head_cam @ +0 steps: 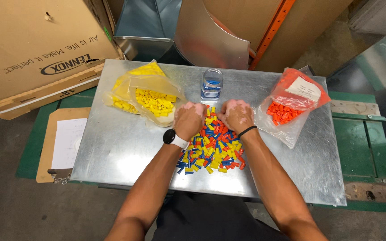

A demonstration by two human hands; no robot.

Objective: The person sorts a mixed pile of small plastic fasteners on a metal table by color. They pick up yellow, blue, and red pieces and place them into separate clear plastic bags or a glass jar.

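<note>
Both grips half-curled, left hand (189,118) and right hand (237,115) resting on mixed connector pile (213,149); whether pinching any, cannot tell. Sorting partly done: yellow bag (150,96), orange bag (291,105) filled, much pile left.

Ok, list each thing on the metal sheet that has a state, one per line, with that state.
Left hand: knuckles up, resting on the mixed pile; grip hidden.
Right hand: knuckles up on the pile; grip hidden.
Mixed pile: loose, yellow, blue and orange caps unsorted.
Yellow bag: open, part full of yellow caps.
Orange bag: lying flat, orange caps inside; whether the mouth is open is unclear.
Clear jar: upright, lid off, blue caps inside.
</note>
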